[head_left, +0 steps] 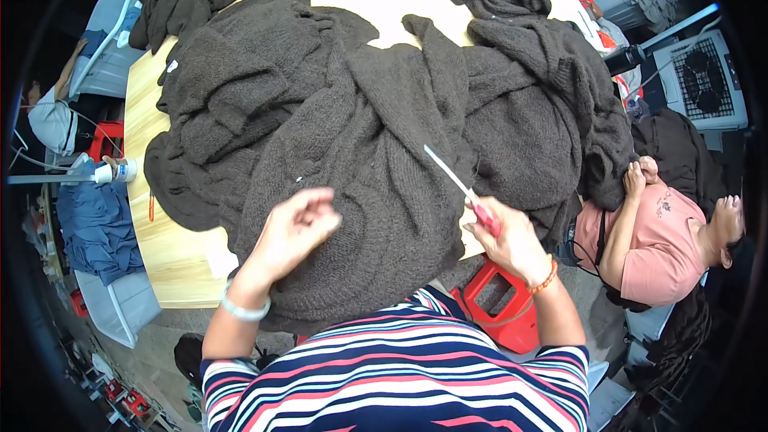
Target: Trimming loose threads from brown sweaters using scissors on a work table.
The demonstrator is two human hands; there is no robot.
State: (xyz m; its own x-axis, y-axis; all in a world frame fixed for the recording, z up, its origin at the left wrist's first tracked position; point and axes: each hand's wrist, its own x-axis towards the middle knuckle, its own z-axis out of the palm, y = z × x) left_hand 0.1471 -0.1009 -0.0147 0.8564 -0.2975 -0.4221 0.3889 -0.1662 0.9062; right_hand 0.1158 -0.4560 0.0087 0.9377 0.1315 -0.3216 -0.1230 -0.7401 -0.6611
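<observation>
Striped shirt (400,368), tool (450,172) diagonally forward-left

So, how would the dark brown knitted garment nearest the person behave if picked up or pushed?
The dark brown knitted garment would probably feel floppy, since it slumps in loose folds. Its coarse, fuzzy-looking surface suggests it would grip rather than slip. Lying crumpled and spread out, it seems unlikely to roll if pushed.

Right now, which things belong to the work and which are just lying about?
Seemingly in use:
red-handled tool, in the right hand
dark knitwear, below the left hand
table

Apparently lying about:
blue cloth
slim orange item
</observation>
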